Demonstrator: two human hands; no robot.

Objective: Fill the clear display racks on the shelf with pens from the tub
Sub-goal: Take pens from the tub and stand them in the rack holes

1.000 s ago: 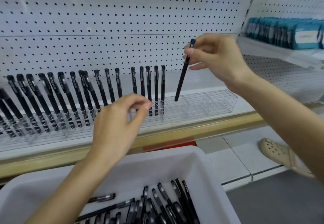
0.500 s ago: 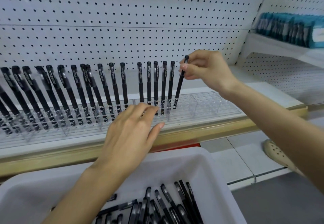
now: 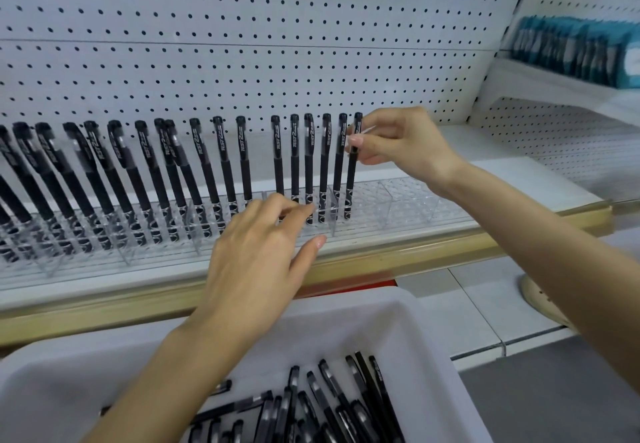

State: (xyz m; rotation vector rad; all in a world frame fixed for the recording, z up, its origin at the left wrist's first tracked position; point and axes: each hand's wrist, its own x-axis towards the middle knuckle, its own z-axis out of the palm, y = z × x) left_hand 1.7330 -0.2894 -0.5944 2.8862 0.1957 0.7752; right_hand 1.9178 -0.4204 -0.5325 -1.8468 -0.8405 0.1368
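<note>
Seating step: right hand point(image 3: 403, 146) pinches top of a pen point(image 3: 352, 169) standing in the clear rack point(image 3: 398, 200) on the shelf point(image 3: 519, 179), left hand point(image 3: 259, 255) spread loose at rack front, holding nothing; next likely release, then fetch another from tub point(image 3: 420, 325).

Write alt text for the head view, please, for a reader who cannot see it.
A right hand pinches a black pen standing in a clear display rack, at the right end of a long row of pens. The left hand touches the rack's front, above a white tub of pens.
</note>
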